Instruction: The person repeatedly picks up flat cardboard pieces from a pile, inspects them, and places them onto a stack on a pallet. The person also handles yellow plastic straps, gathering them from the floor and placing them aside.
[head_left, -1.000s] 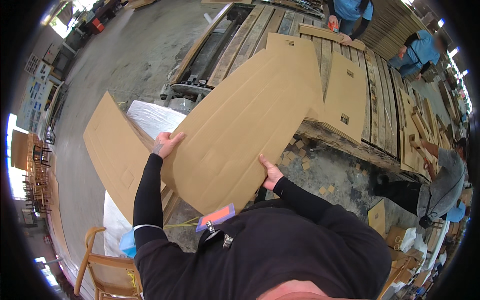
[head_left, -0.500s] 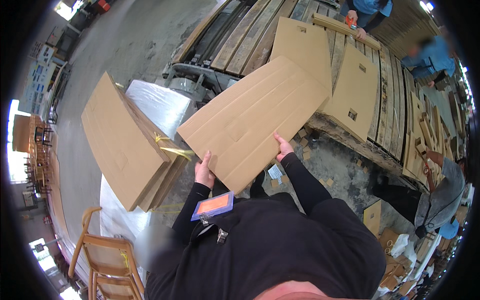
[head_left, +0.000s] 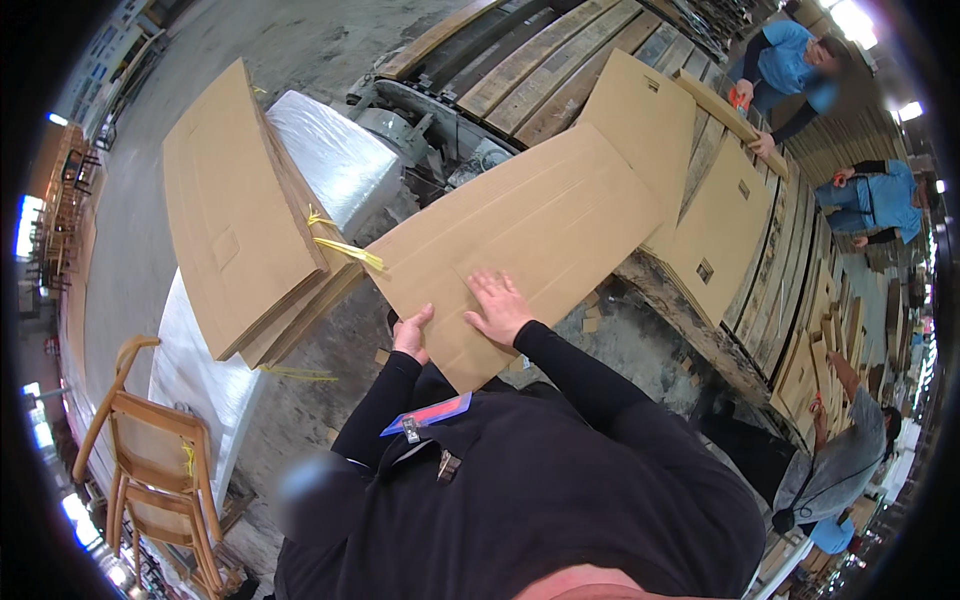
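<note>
In front of me a large brown cardboard sheet (head_left: 560,210) slants from lower left to upper right, with creases along its length. My left hand (head_left: 412,334) grips its near left edge, thumb on top and the other fingers out of sight beneath. My right hand (head_left: 500,308) lies flat on the upper face with its fingers spread. The sheet's far right end overlaps cardboard sheets (head_left: 640,125) on the wooden slatted platform.
Left of me, stacked cardboard (head_left: 235,210) tied with yellow strap (head_left: 345,250) rests on silvery wrapped material (head_left: 325,150). A wooden chair (head_left: 155,425) stands lower left. Punched cardboard pieces (head_left: 725,225) lie on the slatted platform (head_left: 545,75). Co-workers (head_left: 785,65) work at the far right.
My right hand has left the sheet's near right edge and now lies flat on its face, closer to my left hand. The left hand keeps its grip. The whole view has shifted somewhat.
</note>
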